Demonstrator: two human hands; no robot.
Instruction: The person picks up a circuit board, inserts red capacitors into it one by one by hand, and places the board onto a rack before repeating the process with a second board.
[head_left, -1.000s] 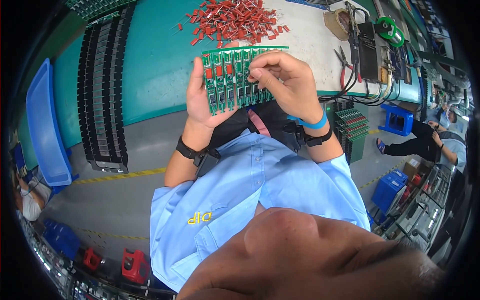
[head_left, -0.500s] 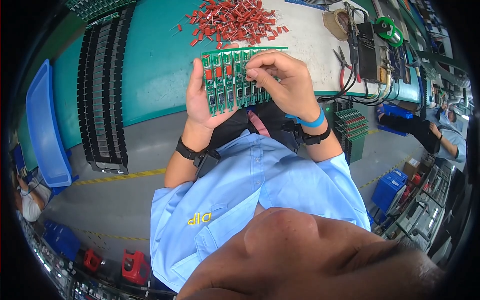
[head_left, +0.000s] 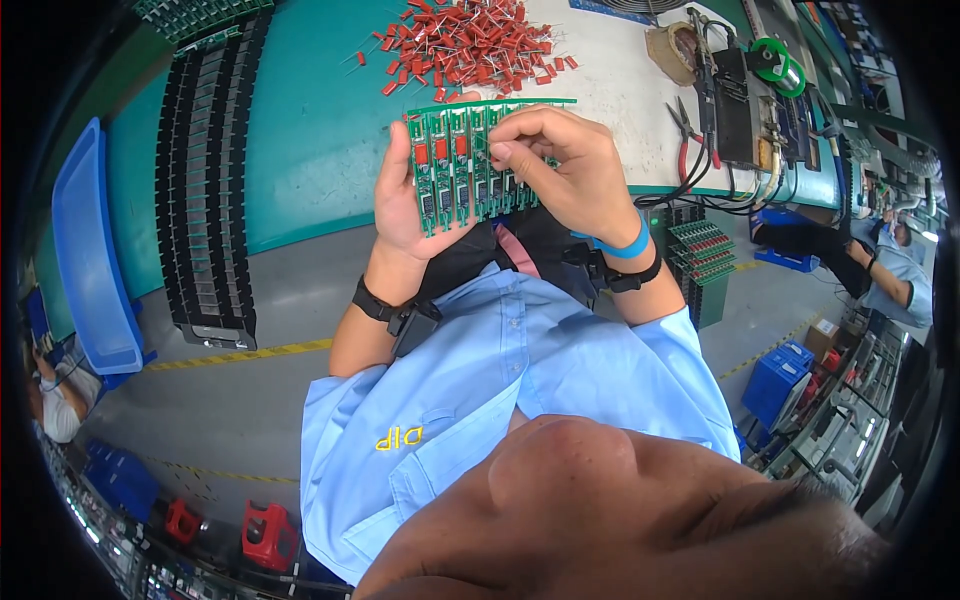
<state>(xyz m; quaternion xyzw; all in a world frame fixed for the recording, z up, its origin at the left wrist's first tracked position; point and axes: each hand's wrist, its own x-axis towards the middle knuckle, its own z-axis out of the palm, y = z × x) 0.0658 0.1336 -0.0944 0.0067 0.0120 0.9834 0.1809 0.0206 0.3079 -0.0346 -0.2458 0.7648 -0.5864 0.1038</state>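
Note:
My left hand is closed on a green circuit board panel made of several narrow strips, its thumb along the left edge and fingertips showing at the far edge. Red capacitors sit on the three leftmost strips. My right hand hovers over the panel's middle with thumb and forefinger pinched at the fourth strip. What they pinch is hidden by the fingertips. The right-hand strips are partly covered by this hand. Just beyond the panel lies a pile of loose red capacitors with wire leads.
A black slotted rack and a blue tray are at the left. To the right lie red-handled pliers, a solder wire spool and cables. Below the table's right edge stands a rack of boards. Other people are at both sides.
The panel has shifted slightly toward me along with my left hand. The right fingertips stay pinched at the fourth strip, and the wire seen beneath them before is now hidden.

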